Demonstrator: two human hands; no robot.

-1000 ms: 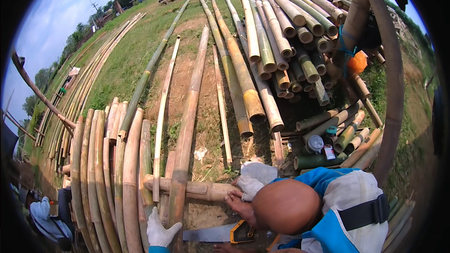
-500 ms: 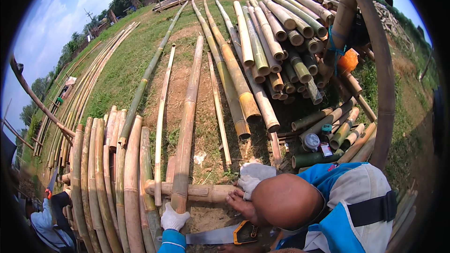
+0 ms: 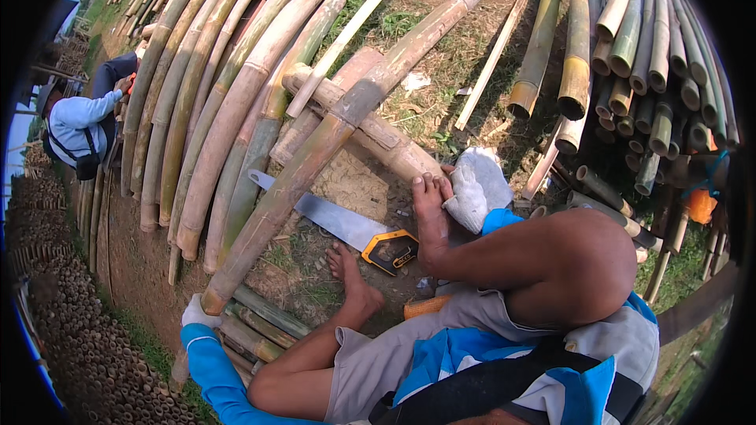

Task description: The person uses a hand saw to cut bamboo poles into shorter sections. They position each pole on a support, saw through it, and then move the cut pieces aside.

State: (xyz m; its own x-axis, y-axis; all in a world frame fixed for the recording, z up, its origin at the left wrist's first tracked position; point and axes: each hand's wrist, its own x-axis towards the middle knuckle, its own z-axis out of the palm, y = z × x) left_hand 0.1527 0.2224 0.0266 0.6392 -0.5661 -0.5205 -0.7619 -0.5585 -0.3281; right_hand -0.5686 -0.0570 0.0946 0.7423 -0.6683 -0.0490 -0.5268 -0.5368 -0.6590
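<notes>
My left hand (image 3: 198, 312), in a white glove, is closed round the near end of a long bamboo pole (image 3: 276, 205). That pole slants away to the upper right, across a thick short bamboo piece (image 3: 386, 144). My right hand (image 3: 468, 203), also gloved, is beside my bare foot (image 3: 429, 205) near the short piece's right end, against a pale grey lump (image 3: 487, 169); its fingers are mostly hidden. A handsaw (image 3: 342, 220) with a yellow and black handle lies on the ground between my feet, its blade running under the pole.
Thick bamboo poles (image 3: 228, 118) lie side by side at the left, with cut lengths (image 3: 264, 319) below the held pole. Thin strips (image 3: 504, 43) and stacked poles (image 3: 661, 71) are at the right. Another person (image 3: 83, 114) in light blue works at the far left.
My view has tilted down and turned left. The held pole has come nearer, its end now well past the short piece, with my left hand still on it. My right hand stays near my foot.
</notes>
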